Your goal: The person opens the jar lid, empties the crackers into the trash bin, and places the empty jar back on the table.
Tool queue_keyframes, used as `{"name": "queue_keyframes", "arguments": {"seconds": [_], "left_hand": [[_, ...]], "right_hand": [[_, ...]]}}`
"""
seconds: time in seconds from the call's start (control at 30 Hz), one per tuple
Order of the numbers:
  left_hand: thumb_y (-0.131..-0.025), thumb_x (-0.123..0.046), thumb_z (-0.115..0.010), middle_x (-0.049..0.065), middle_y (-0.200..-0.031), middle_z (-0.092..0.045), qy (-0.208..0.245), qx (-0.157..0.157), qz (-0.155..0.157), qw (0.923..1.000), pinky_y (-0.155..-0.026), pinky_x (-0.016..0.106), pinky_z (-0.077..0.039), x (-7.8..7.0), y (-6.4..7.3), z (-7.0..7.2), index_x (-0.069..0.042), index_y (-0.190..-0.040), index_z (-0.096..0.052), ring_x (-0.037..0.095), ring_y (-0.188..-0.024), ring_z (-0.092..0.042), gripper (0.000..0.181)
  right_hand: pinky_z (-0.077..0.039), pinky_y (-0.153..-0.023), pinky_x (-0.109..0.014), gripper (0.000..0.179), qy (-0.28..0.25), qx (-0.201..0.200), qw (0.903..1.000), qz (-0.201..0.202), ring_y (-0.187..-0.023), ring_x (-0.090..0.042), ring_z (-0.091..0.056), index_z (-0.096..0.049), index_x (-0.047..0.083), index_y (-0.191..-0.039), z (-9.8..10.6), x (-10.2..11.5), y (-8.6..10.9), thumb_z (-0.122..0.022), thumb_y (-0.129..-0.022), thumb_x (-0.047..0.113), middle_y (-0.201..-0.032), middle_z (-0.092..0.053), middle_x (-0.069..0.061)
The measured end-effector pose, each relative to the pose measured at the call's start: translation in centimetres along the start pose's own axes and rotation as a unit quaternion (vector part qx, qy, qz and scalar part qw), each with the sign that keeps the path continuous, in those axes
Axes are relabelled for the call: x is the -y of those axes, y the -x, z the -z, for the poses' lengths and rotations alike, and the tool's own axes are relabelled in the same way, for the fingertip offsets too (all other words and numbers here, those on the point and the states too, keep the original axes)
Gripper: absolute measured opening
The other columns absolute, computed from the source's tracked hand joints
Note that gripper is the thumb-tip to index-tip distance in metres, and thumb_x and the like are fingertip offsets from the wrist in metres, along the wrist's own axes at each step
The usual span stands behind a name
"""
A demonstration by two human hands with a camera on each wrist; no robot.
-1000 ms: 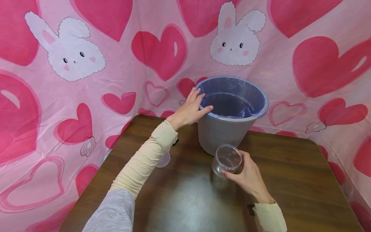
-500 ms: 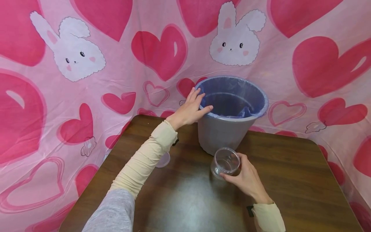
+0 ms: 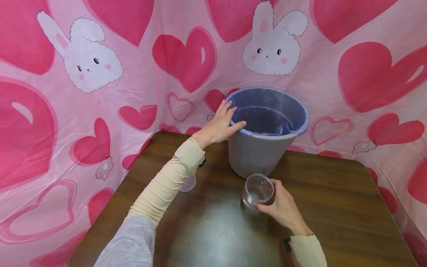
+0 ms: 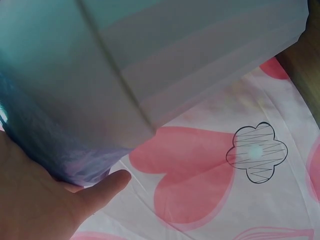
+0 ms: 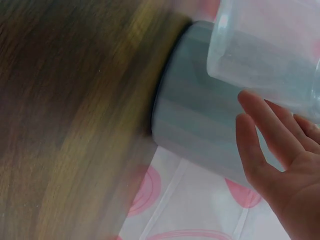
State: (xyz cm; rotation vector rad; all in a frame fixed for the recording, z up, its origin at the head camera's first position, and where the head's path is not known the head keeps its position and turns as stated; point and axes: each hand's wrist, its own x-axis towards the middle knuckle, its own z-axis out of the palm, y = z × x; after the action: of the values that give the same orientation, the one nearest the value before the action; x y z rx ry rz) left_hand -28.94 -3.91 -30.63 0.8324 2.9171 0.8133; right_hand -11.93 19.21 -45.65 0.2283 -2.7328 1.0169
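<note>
A grey bin (image 3: 255, 155) with a blue plastic liner (image 3: 270, 98) folded over its rim stands upright on the table. My left hand (image 3: 217, 126) rests with spread fingers on the bin's left rim; in the left wrist view its thumb (image 4: 107, 192) lies beside the liner. In front of the bin, my right hand (image 3: 283, 204) holds a clear plastic jar (image 3: 258, 191) between thumb and fingers. The jar has no lid on, and its open top leans towards me. In the right wrist view the jar (image 5: 265, 55) is raised off the table.
A round translucent lid (image 3: 189, 183) lies on the brown wooden table (image 3: 213, 230), partly hidden by the left forearm. Behind the table hangs a pink cloth (image 3: 140, 74) with hearts and rabbits.
My right hand has brought the jar slightly towards me and to the left. The left hand keeps its place on the bin's rim.
</note>
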Motion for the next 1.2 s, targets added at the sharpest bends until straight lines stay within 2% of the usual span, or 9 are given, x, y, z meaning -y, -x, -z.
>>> {"name": "queue_keyframes", "arguments": {"seconds": [0.43,0.6,0.8,0.93,1.03,1.2], "left_hand": [[-0.079,-0.071,-0.034,-0.005,-0.152,0.006,0.008,0.005,0.005,0.9999,-0.11,0.041,-0.02,-0.1,0.1,0.2,-0.018,-0.145,-0.013,0.007,-0.135,0.021,0.088],[-0.078,-0.072,-0.035,-0.006,-0.151,0.006,0.011,0.007,0.005,0.9999,-0.106,0.038,-0.028,-0.1,0.1,0.2,-0.019,-0.145,-0.012,0.007,-0.135,0.021,0.089],[-0.078,-0.072,-0.035,-0.005,-0.152,0.006,0.012,0.01,0.005,0.9999,-0.106,0.04,-0.028,-0.1,0.3,0.2,-0.018,-0.145,-0.012,0.009,-0.136,0.02,0.089],[-0.077,-0.072,-0.037,-0.005,-0.151,0.007,0.017,0.012,0.004,0.9998,-0.101,0.038,-0.035,-0.1,0.4,0.2,-0.017,-0.145,-0.012,0.01,-0.136,0.019,0.091],[-0.077,-0.072,-0.037,-0.006,-0.151,0.007,0.018,0.011,0.003,0.9998,-0.103,0.038,-0.034,-0.1,0.4,0.1,-0.017,-0.145,-0.012,0.009,-0.136,0.02,0.091],[-0.078,-0.072,-0.036,-0.005,-0.152,0.005,0.017,0.007,-0.002,0.9998,-0.107,0.041,-0.025,-0.1,0.3,0.2,-0.015,-0.145,-0.013,0.008,-0.136,0.02,0.091]], "right_hand": [[-0.047,-0.078,-0.041,0.089,0.002,0.044,0.999,-0.004,-0.095,-0.022,-0.057,-0.042,0.011,-0.118,-0.5,-0.4,0.1,-0.076,-0.052,0.059,-0.106,-0.057,-0.006],[-0.047,-0.077,-0.041,0.089,0.003,0.056,0.9984,-0.004,-0.096,-0.023,-0.057,-0.042,0.01,-0.119,-0.8,-0.4,0.2,-0.079,-0.052,0.055,-0.107,-0.058,-0.007],[-0.047,-0.078,-0.039,0.087,0.007,0.07,0.9975,-0.013,-0.096,-0.02,-0.057,-0.042,0.012,-0.118,-1.1,-0.4,0.5,-0.08,-0.051,0.052,-0.108,-0.057,-0.003],[-0.047,-0.077,-0.04,0.087,0.007,0.075,0.997,-0.018,-0.096,-0.021,-0.057,-0.043,0.012,-0.118,-1.3,-0.5,0.7,-0.081,-0.05,0.051,-0.107,-0.058,-0.003],[-0.046,-0.077,-0.039,0.087,0.006,0.075,0.997,-0.016,-0.096,-0.022,-0.057,-0.043,0.011,-0.118,-1.4,-0.6,0.7,-0.081,-0.05,0.051,-0.106,-0.058,-0.004],[-0.046,-0.077,-0.04,0.089,0.007,0.081,0.9965,-0.02,-0.096,-0.022,-0.057,-0.043,0.009,-0.118,-1.6,-0.7,0.8,-0.081,-0.049,0.052,-0.106,-0.058,-0.006]]}}
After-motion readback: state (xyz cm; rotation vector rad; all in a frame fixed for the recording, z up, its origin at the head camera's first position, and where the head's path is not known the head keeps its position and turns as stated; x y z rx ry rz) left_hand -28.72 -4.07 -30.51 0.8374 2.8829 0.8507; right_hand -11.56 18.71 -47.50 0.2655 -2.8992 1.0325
